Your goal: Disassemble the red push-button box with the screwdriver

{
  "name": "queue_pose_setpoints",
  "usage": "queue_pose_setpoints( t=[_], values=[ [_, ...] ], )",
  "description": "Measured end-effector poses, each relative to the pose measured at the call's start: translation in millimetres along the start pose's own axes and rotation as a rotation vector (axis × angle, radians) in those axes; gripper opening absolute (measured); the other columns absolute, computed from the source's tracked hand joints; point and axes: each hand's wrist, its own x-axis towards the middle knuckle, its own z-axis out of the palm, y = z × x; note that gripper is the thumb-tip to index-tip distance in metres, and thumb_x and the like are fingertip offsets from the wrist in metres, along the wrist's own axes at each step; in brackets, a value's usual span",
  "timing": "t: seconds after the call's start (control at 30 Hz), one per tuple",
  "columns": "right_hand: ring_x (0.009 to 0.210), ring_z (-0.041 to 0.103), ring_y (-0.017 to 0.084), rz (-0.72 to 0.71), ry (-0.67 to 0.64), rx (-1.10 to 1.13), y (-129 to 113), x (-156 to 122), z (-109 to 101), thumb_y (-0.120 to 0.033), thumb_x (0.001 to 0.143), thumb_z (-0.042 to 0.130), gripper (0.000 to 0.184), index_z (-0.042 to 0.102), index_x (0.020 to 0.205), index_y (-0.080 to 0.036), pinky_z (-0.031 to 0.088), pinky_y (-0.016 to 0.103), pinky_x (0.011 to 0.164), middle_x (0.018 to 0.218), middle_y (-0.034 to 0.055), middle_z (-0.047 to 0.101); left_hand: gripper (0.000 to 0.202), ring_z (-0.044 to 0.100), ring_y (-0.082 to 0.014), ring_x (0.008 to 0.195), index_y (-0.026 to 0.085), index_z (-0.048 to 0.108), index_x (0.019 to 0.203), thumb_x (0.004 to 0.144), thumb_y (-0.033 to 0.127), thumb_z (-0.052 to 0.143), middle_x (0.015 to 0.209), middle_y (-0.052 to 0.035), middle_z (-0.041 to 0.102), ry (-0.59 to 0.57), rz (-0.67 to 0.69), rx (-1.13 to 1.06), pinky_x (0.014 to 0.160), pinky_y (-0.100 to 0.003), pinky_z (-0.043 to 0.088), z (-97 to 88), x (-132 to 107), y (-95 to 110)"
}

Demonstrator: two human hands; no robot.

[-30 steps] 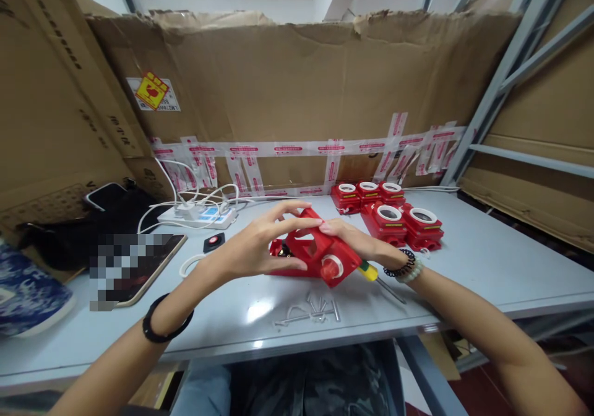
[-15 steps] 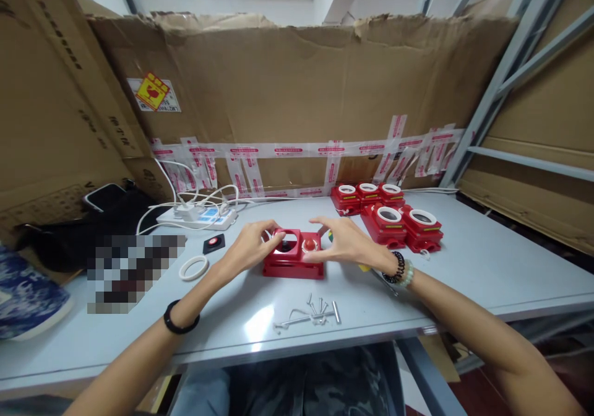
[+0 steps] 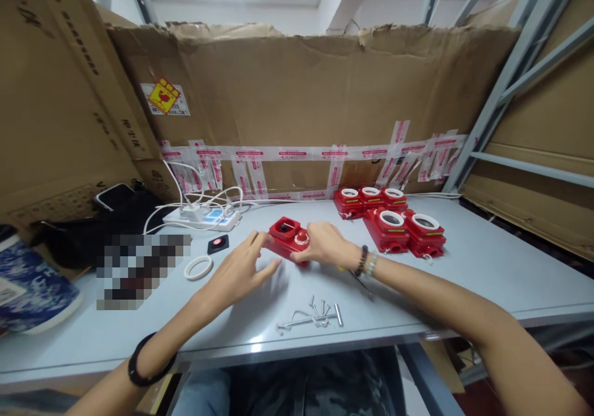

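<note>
A red plastic box (image 3: 286,235) with a round hole and a red button lies on the grey table (image 3: 464,273) ahead of me. My right hand (image 3: 325,246) rests on the box's right end, fingers curled over it. My left hand (image 3: 241,270) hovers just left of the box, fingers stretched out, holding nothing. Several loose screws and a hex key (image 3: 313,314) lie on the table near the front edge. A white ring (image 3: 198,267) lies to the left.
Several red boxes with white rings (image 3: 392,218) stand at the back right. A power strip with white cables (image 3: 204,215), a small black square with a red dot (image 3: 218,243), and a dark bag (image 3: 93,224) sit at the left. Cardboard walls surround the table.
The red box was held up and tilted, then set flat on the table and slid farther away. My left hand has let go of it and pulled back; my right stays on it.
</note>
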Motion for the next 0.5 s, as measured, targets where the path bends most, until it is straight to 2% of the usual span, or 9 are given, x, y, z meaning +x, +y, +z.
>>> queue_pose_setpoints(
  t=[0.1,0.2,0.3,0.4,0.5],
  values=[
    [0.077,0.067,0.024,0.039,0.005,-0.002,-17,41,3,-0.05,0.064,0.066,0.036,0.068,0.078,-0.016,0.043,0.028,0.06,0.078,0.0109,0.072,0.032,0.061,-0.0202,0.075,0.021,0.048,0.106,0.087,0.046,0.046,0.099,-0.0054,0.057,0.058,-0.1,0.036,0.072,-0.036,0.048,2.5,4,-24],
    [0.094,0.066,0.028,0.101,0.018,0.004,-37,83,8,-0.05,0.065,0.067,0.047,0.069,0.092,-0.012,0.048,0.031,0.07,0.095,0.0174,0.071,0.033,0.061,-0.0202,0.072,0.021,0.051,0.103,0.084,0.047,0.047,0.097,-0.0053,0.059,0.071,-0.183,0.065,0.074,-0.038,0.048,5.8,9,-47],
    [0.1,0.065,0.029,0.134,0.017,0.036,-61,116,16,-0.051,0.065,0.07,0.059,0.067,0.102,-0.007,0.05,0.033,0.077,0.105,0.0222,0.069,0.035,0.062,-0.0207,0.072,0.02,0.052,0.105,0.084,0.047,0.046,0.101,-0.0066,0.06,0.058,-0.235,0.073,0.075,-0.038,0.049,6.2,9,-58],
    [0.103,0.064,0.03,0.137,0.013,0.086,-80,132,21,-0.061,0.068,0.065,0.068,0.067,0.104,-0.004,0.05,0.034,0.081,0.107,0.0244,0.068,0.037,0.063,-0.0215,0.073,0.02,0.051,0.108,0.084,0.048,0.045,0.108,-0.0083,0.059,0.053,-0.255,0.076,0.073,-0.038,0.049,3.6,6,-60],
    [0.102,0.065,0.029,0.119,0.021,0.125,-83,132,15,-0.066,0.072,0.057,0.069,0.068,0.102,-0.006,0.05,0.033,0.081,0.105,0.0228,0.069,0.037,0.063,-0.0213,0.073,0.021,0.052,0.107,0.084,0.05,0.045,0.111,-0.0085,0.059,0.072,-0.242,0.07,0.073,-0.038,0.049,0.7,4,-58]
  ],
)
